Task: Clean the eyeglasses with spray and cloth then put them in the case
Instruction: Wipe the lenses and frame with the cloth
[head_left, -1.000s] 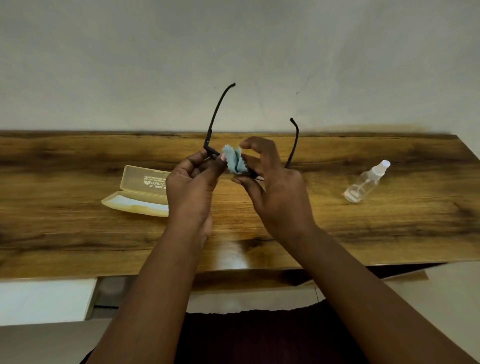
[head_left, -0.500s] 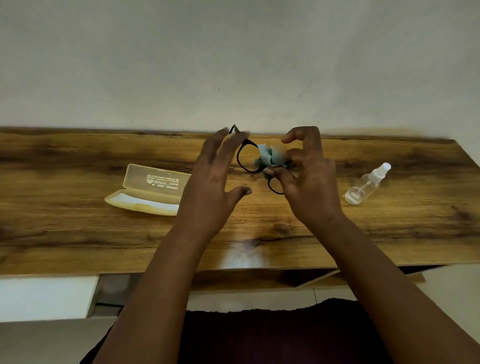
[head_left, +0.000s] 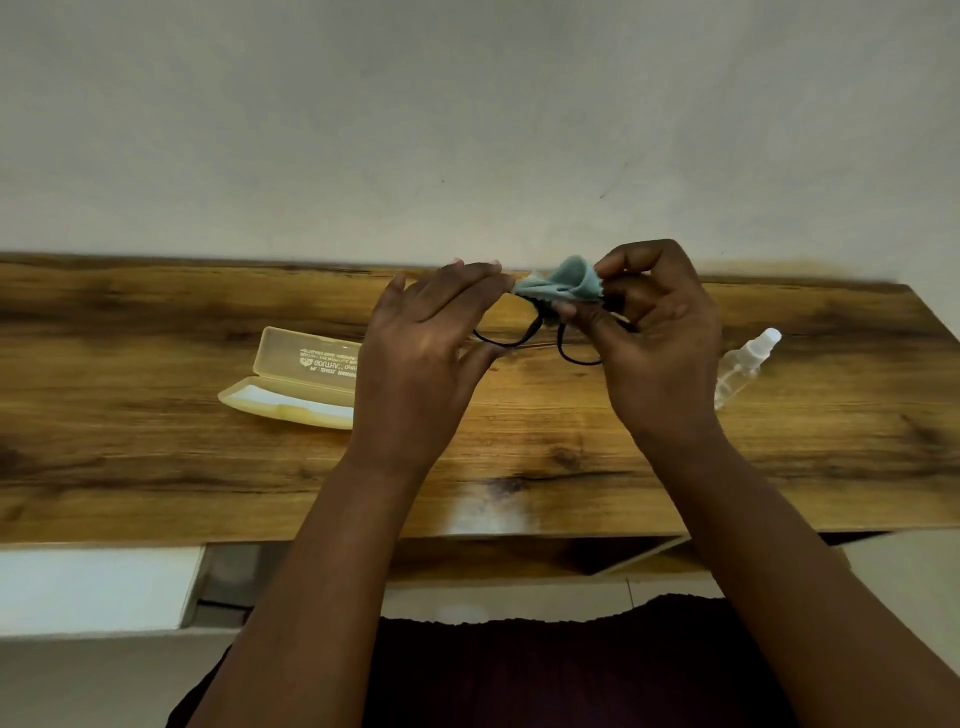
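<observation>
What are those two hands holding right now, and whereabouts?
The right hand pinches the blue cloth together with the eyeglasses, near the frame's right lens. The left hand, fingers straight, touches the cloth's left corner.

The right hand (head_left: 657, 332) pinches the folded blue microfibre cloth (head_left: 563, 283) over the black-framed eyeglasses (head_left: 540, 338); the open translucent plastic case (head_left: 301, 379) lies left of that grip, the clear spray bottle (head_left: 743, 364) right.

Wooden table (head_left: 156, 457) against a pale wall (head_left: 467, 114), dark garment (head_left: 545, 670) below
</observation>
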